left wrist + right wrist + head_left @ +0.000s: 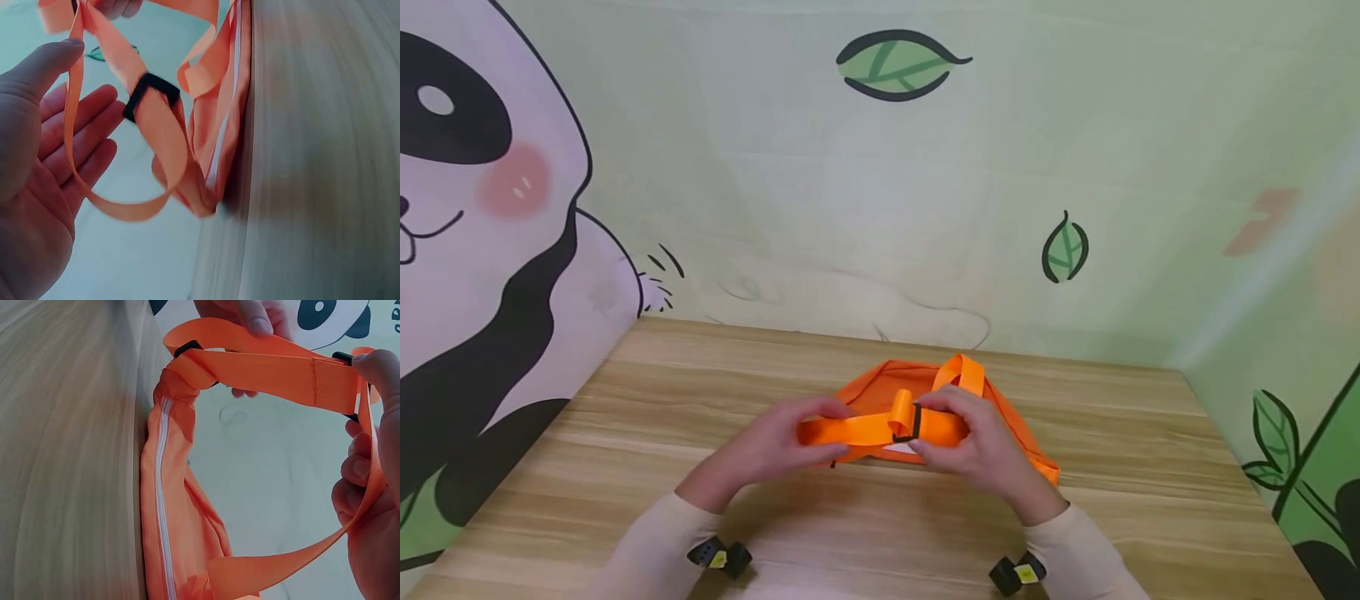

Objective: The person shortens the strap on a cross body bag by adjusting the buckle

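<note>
An orange bag (887,382) with a white zip (162,487) rests on the table toward its back edge. In front of it my two hands hold up its orange webbing strap (857,431). My left hand (771,437) holds the strap's left part between thumb and fingers. With thumb and fingertips, my right hand (988,442) pinches the strap at a black slide buckle (917,421). A small strap loop (902,410) stands up beside that buckle. Another black slider (152,94) sits lower on the strap, near the bag's end.
The wooden table (865,542) runs back to a pale green wall cloth (760,167) printed with leaves and a panda. Another orange strap loop (962,372) rises behind my right hand. Small black devices (1018,575) are worn at both wrists.
</note>
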